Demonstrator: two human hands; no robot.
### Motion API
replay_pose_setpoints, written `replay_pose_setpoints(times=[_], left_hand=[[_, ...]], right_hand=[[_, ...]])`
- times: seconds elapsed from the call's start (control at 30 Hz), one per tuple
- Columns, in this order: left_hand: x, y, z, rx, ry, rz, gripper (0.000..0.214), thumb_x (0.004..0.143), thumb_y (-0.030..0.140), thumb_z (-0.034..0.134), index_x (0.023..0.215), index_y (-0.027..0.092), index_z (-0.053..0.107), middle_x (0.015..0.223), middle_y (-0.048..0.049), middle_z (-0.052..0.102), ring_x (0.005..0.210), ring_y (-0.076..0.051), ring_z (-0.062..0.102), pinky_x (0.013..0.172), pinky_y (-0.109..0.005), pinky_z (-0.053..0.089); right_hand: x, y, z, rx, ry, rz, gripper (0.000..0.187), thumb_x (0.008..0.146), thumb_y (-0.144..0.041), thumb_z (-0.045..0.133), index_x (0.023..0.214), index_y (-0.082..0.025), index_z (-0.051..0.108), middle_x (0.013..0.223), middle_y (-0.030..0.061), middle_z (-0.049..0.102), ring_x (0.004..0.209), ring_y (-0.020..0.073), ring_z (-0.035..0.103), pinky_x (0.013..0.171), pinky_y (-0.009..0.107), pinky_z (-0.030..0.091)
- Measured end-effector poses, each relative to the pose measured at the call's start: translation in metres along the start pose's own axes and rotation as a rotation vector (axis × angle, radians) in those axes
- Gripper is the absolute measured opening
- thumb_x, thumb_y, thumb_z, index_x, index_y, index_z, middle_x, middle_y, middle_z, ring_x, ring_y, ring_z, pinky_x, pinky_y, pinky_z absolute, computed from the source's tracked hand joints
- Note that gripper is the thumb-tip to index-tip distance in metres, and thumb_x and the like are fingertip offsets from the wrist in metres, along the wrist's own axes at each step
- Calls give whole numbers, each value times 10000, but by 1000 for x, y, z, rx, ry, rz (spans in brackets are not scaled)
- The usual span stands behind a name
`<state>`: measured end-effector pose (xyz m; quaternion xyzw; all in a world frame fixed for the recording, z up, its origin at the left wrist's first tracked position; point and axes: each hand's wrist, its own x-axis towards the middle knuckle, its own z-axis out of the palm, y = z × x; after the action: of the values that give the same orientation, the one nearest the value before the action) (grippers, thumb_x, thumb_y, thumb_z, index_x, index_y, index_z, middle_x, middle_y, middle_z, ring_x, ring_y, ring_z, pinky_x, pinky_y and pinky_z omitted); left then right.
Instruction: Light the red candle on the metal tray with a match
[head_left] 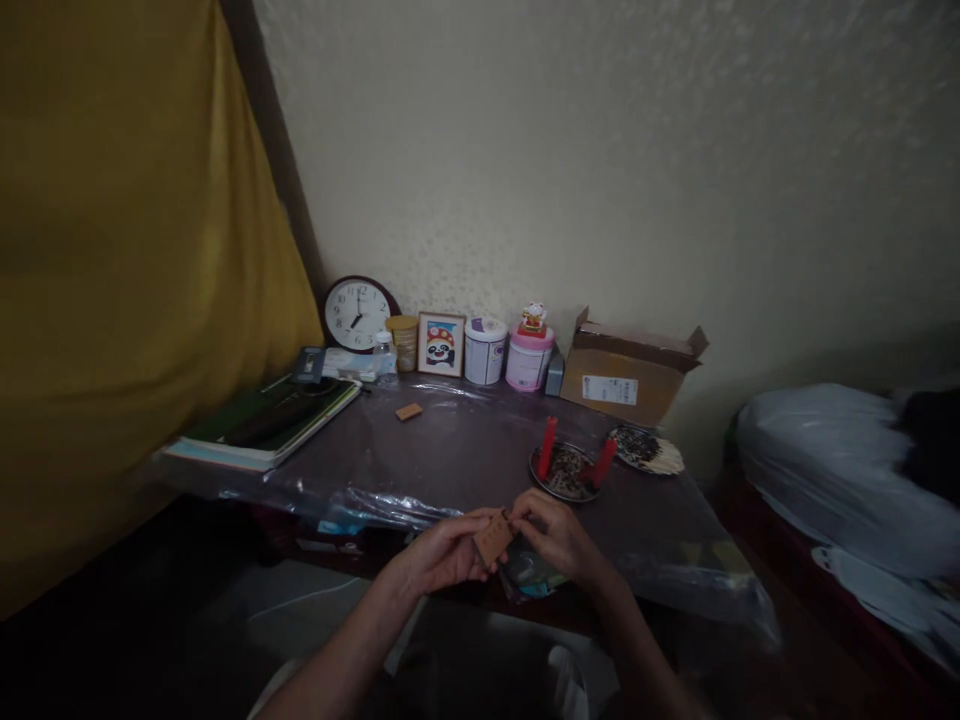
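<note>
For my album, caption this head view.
Both hands, left hand and right hand, hold a small brown box near red candles.

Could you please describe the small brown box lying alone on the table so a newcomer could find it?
Start at the round wall clock leaning against the wall. Come forward past the panda picture onto the plastic-covered table. The small brown box lies flat there, alone, unlike the similar one held in both hands.

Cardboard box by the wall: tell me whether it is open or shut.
Open: the cardboard box has its top flaps raised and spread. Its contents cannot be seen.
</note>
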<state>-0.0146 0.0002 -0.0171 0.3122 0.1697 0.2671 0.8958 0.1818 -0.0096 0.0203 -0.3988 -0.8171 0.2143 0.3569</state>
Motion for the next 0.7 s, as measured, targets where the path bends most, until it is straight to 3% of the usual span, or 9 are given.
replay_pose_setpoints(times=[0.2,0.33,0.43,0.6,0.7], left_hand=[[-2,1,1,30,-12,16,404,845,268,426,1241,190,412,848,-127,659,683,-176,634,563,-239,412],[-5,5,8,35,-35,46,459,848,251,416,1298,185,358,857,-126,658,687,-179,636,564,-244,407],[-6,7,14,21,-37,86,463,843,217,424,1300,190,354,894,-123,654,753,-191,642,623,-269,422],[-4,5,16,-11,-15,189,419,839,173,442,1252,225,390,985,-108,635,894,-224,630,743,-330,422],[-3,5,15,-46,2,236,409,836,168,457,1233,246,402,1034,-97,619,952,-234,614,769,-337,418]], right_hand=[[-4,13,-10,-70,18,-24,110,847,-176,492,819,-204,594,801,26,596,746,144,571,696,260,447],[-4,21,-18,-66,135,-2,177,853,-197,468,942,-222,619,866,45,608,810,159,583,741,281,454],[-3,18,-18,13,231,63,157,831,-216,485,861,-220,639,837,35,609,815,162,579,744,275,450],[-2,6,-9,220,315,271,91,763,-269,550,775,-197,604,679,-8,589,635,135,559,581,228,440],[-1,3,0,343,345,301,111,732,-298,594,736,-191,560,628,-23,560,572,120,536,537,218,432]])
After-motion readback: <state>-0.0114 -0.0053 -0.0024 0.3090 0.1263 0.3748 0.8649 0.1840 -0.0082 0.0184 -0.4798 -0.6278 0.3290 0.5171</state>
